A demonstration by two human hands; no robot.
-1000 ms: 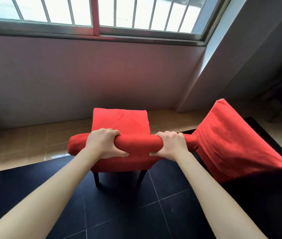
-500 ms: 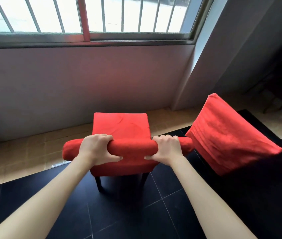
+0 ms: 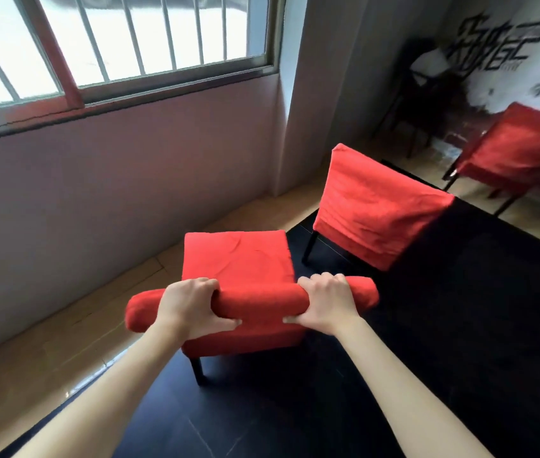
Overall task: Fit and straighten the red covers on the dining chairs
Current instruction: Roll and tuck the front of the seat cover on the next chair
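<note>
Red fabric covers the nearest dark-legged dining chair point(image 3: 238, 259) by the window wall; the left hand point(image 3: 189, 307) and right hand point(image 3: 326, 304) both clench its padded top rail. A second red-covered chair point(image 3: 374, 209) stands just right.

Open dark floor point(image 3: 427, 375) on the right side. Wall point(image 3: 113, 193) hemming in the left, second covered chair point(image 3: 374, 206) just beyond the near chair point(image 3: 238, 259), blocking that corner.
</note>
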